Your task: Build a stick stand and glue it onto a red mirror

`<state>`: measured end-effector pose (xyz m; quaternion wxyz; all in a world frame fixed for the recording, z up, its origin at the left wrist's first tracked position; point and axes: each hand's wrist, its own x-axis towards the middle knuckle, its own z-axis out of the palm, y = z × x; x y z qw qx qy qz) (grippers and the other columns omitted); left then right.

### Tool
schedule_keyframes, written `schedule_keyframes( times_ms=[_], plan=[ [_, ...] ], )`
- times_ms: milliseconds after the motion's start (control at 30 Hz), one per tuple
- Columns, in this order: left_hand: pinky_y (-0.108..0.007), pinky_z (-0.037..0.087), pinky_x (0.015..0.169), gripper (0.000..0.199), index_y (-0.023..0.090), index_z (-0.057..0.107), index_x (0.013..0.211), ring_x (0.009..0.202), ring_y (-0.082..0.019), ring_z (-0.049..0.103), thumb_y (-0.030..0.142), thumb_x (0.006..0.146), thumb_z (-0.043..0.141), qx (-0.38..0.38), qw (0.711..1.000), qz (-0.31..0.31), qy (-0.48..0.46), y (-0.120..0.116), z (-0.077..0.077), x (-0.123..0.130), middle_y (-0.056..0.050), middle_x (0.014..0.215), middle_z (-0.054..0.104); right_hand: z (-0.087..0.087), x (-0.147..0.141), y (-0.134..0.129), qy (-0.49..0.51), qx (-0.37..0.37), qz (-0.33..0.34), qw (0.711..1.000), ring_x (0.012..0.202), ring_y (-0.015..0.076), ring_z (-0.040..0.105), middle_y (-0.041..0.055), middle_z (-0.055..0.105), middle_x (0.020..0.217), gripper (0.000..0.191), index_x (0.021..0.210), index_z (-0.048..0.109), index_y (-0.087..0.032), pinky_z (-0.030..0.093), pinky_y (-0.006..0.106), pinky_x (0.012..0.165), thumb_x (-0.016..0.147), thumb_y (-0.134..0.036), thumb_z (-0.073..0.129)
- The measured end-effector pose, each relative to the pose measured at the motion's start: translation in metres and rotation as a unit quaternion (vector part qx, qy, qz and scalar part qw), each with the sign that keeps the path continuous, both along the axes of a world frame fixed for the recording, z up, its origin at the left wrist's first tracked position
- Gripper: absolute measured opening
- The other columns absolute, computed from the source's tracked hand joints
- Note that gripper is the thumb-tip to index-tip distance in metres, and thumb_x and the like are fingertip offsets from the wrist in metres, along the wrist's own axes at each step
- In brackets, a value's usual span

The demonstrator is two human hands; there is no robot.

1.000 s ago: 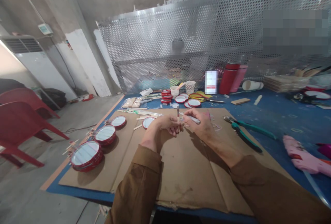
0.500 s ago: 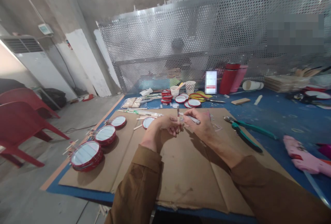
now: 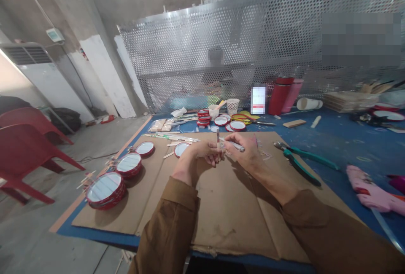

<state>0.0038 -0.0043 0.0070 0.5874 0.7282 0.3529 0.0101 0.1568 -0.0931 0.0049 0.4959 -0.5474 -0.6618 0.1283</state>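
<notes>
Above the cardboard sheet (image 3: 228, 206), my left hand (image 3: 206, 151) pinches a small wooden stick (image 3: 218, 135) that stands upright and is dark at its upper end. My right hand (image 3: 245, 149) grips a whitish pen (image 3: 238, 146), its tip end close against the stick. The fingertips partly hide where pen and stick meet. Just left of my left hand lies a red-rimmed white lid (image 3: 181, 150). Farther left, three red-rimmed round pieces with strings and sticks stand in a row: a large one (image 3: 106, 189), a middle one (image 3: 129, 163) and a small one (image 3: 145, 149).
Green-handled pliers (image 3: 300, 166) lie right of my right hand, with a pink glue gun (image 3: 370, 189) beyond. Paper cups (image 3: 233, 106), several lids (image 3: 222, 120), scissors (image 3: 247, 118), a lit phone (image 3: 258, 100) and a red bottle (image 3: 280, 97) line the back, before a perforated metal panel (image 3: 190, 59).
Both hands stay in nearly the same place, the pen still close to the stick. Only a very slight shift of the view is visible.
</notes>
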Motion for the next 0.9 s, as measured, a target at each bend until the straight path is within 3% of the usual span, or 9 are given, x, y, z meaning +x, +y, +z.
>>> schedule_keyframes(
  times_ms=[667,900],
  plan=[
    [-0.023,0.048,0.061,0.035,0.013,0.064,0.079,0.052,-0.01,0.062,0.048,0.081,0.063,0.002,1.0,-0.004,0.0,-0.0009,0.0023,-0.0005,0.001,0.062,0.063,0.0004,-0.002,-0.0013,-0.016,-0.003,0.005,1.0,0.063,0.0159,0.059,0.0025,0.068,0.075,0.022,0.087,0.061,-0.019,0.044,0.027,0.06,0.084,-0.038,0.05],
    [-0.022,0.048,0.062,0.032,0.013,0.065,0.081,0.053,-0.009,0.061,0.044,0.086,0.059,0.001,1.0,0.0,0.007,-0.0023,0.0036,-0.0009,0.002,0.06,0.062,0.003,-0.0025,-0.0026,-0.014,-0.005,0.001,1.0,0.066,0.017,0.061,0.0028,0.069,0.077,0.021,0.086,0.062,-0.02,0.045,0.027,0.062,0.083,-0.038,0.051]
  ],
)
